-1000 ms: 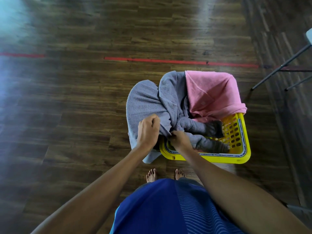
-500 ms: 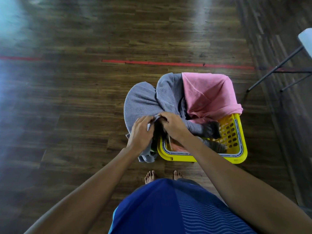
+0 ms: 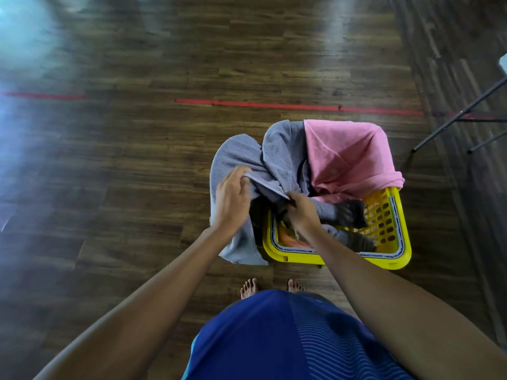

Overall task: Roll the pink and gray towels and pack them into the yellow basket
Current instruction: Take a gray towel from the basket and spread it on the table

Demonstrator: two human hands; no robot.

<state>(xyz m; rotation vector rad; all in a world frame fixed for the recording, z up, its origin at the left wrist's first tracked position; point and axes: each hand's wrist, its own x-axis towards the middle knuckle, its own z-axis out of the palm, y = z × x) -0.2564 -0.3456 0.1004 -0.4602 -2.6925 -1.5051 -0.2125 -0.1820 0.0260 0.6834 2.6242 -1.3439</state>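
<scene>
On the dark wood floor (image 3: 137, 187), crossed by a red tape line (image 3: 274, 105), the yellow basket (image 3: 343, 259) stands by my bare feet. My left hand (image 3: 231, 200) and right hand (image 3: 301, 212) each pinch one hem of the gray towel (image 3: 279, 157), draped over the basket's left rim; the pink towel (image 3: 348, 157) covers its far right corner. Both look soft, light and floppy, so I'd grip corners.

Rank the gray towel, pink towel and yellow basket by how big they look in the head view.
1. gray towel and pink towel: visible patches look alike, so unranked.
2. yellow basket: little shows, since both towels drape over it.
</scene>
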